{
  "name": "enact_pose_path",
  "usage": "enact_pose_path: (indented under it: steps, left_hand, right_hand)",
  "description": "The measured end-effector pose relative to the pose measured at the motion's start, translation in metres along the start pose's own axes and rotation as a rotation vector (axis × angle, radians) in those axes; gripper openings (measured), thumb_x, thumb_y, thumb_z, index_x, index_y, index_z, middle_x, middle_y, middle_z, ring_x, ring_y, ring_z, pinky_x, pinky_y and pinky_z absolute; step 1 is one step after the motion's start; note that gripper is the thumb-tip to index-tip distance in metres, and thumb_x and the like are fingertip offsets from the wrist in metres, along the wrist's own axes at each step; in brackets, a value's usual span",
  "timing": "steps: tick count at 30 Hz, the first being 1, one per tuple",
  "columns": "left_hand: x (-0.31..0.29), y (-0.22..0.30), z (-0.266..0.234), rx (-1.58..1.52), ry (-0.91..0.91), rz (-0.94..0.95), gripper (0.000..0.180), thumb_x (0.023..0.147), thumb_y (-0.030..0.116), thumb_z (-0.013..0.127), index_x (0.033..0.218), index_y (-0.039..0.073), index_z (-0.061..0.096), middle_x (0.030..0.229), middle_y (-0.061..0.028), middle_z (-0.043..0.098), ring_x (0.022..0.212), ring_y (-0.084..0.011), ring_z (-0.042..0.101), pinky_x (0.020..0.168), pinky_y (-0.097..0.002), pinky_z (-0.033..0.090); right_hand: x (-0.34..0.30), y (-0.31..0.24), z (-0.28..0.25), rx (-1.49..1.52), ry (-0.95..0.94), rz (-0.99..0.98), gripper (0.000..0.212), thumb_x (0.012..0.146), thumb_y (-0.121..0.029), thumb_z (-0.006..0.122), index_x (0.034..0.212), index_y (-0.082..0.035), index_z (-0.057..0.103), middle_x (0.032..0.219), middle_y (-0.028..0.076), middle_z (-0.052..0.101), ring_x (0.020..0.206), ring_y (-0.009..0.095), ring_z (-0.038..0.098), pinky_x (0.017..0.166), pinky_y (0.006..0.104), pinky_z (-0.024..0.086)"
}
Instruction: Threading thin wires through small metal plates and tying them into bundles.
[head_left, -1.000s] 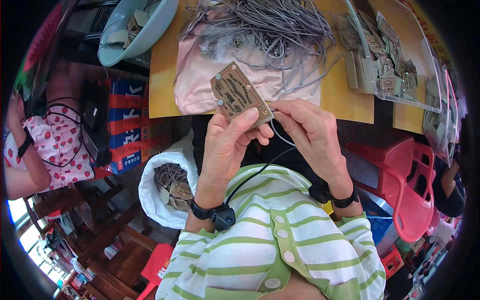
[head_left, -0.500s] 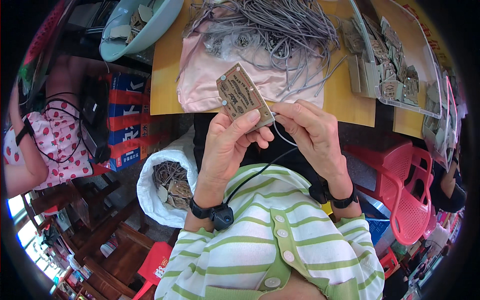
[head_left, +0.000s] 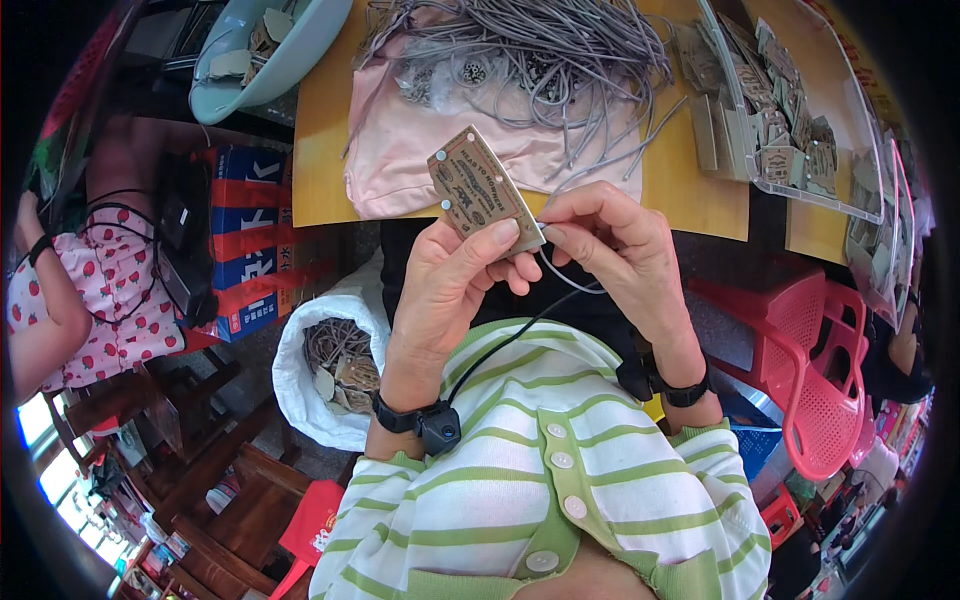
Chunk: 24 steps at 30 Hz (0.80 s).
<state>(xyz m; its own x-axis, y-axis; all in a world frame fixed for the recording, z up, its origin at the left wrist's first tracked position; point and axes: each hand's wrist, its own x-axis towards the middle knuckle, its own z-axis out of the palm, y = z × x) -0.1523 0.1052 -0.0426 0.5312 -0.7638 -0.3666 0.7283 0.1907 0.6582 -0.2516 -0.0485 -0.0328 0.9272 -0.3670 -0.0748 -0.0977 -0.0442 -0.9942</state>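
My left hand point(head_left: 445, 280) grips a brown printed cardboard tag point(head_left: 475, 182), thumb on its face and fingers beneath. It looks like a small stack; pale round studs show along its left edge. At the tag's lower right corner, my right hand point(head_left: 630, 250) is closed in a pinch on a thin grey cord point(head_left: 568, 285). The cord loops down below the corner; whether it passes through the hole there is hidden by my fingertips. Beyond my hands, a pile of grey cords point(head_left: 560, 40) lies on a pink cloth point(head_left: 385, 165), beside small bags of beads or eyelets point(head_left: 430, 85).
The yellow table point(head_left: 320, 150) carries a clear plastic bin point(head_left: 835, 205) of cardboard tags. A pale blue basin point(head_left: 290, 75) is at far left. A white sack point(head_left: 290, 385) of corded tags stands left of me, pink chairs point(head_left: 825, 400) right. Another person point(head_left: 100, 290) sits at left.
My right fingers have curled more and shifted slightly at the tag's corner. The tag stays in my left hand at nearly the same tilt. The whole view has shifted a little.
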Motion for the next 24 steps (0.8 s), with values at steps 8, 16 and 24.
enact_pose_path:
  steps: [8, 16, 24]
  left_hand:
    - [0.002, -0.005, -0.001, -0.036, -0.009, 0.012, 0.020, 0.091, 0.013, 0.059, 0.100, -0.004, 0.059, 0.082, -0.0126, 0.067, 0.066, -0.0149, 0.065, 0.060, -0.0236, 0.054]
    - [0.002, -0.002, 0.001, -0.012, -0.032, -0.006, 0.020, 0.091, 0.014, 0.059, 0.098, -0.005, 0.061, 0.082, -0.0124, 0.067, 0.066, -0.0154, 0.065, 0.059, -0.0239, 0.054]
    - [0.004, -0.006, 0.003, -0.014, -0.016, -0.027, 0.023, 0.092, 0.017, 0.059, 0.100, -0.005, 0.060, 0.086, -0.0116, 0.066, 0.068, -0.0154, 0.066, 0.059, -0.0242, 0.055]
  right_hand:
    - [0.006, 0.002, -0.002, -0.366, 0.107, -0.446, 0.017, 0.075, 0.003, 0.069, 0.090, -0.004, 0.066, 0.079, 0.007, 0.060, 0.066, 0.017, 0.060, 0.057, 0.0249, 0.046]
    - [-0.001, 0.002, 0.001, 0.174, 0.033, 0.010, 0.007, 0.084, -0.001, 0.065, 0.090, 0.001, 0.063, 0.083, 0.003, 0.063, 0.073, 0.008, 0.059, 0.062, 0.0216, 0.047]
    - [0.004, 0.013, -0.005, -0.250, 0.023, -0.362, 0.008, 0.088, -0.004, 0.063, 0.094, 0.000, 0.062, 0.086, 0.001, 0.063, 0.076, 0.006, 0.058, 0.068, 0.0204, 0.047]
